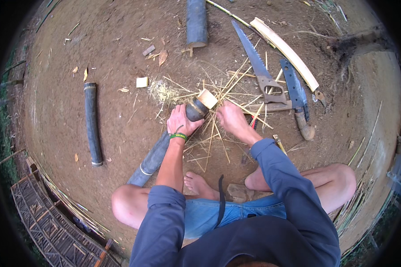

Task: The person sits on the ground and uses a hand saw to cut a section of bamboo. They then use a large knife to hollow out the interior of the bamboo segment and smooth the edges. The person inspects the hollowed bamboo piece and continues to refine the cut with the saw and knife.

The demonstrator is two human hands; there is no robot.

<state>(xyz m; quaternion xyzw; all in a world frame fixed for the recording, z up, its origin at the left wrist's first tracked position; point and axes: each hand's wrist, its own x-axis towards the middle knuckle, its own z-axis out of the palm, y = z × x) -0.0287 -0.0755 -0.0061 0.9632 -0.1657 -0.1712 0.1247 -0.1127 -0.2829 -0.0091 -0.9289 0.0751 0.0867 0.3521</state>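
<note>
My left hand (182, 122), with a green band at the wrist, is wrapped round a dark bamboo tube (155, 153) near its upper end. That tube slants down to my left knee. A pale flat piece of wood (206, 99) stands at the tube's end, but how the two join is unclear. Just right of it, my right hand (231, 118) is closed with curled fingers. What it holds, if anything, is hidden. Thin bamboo strips (227, 93) lie scattered around and beneath both hands.
A handsaw (257, 62) and two large blades (292, 84) lie at the right, beside a long split bamboo piece (285, 51). Other bamboo tubes lie left (92, 124) and far (196, 24). Sawdust (162, 91) and a small wood block (142, 82) are left of my hands.
</note>
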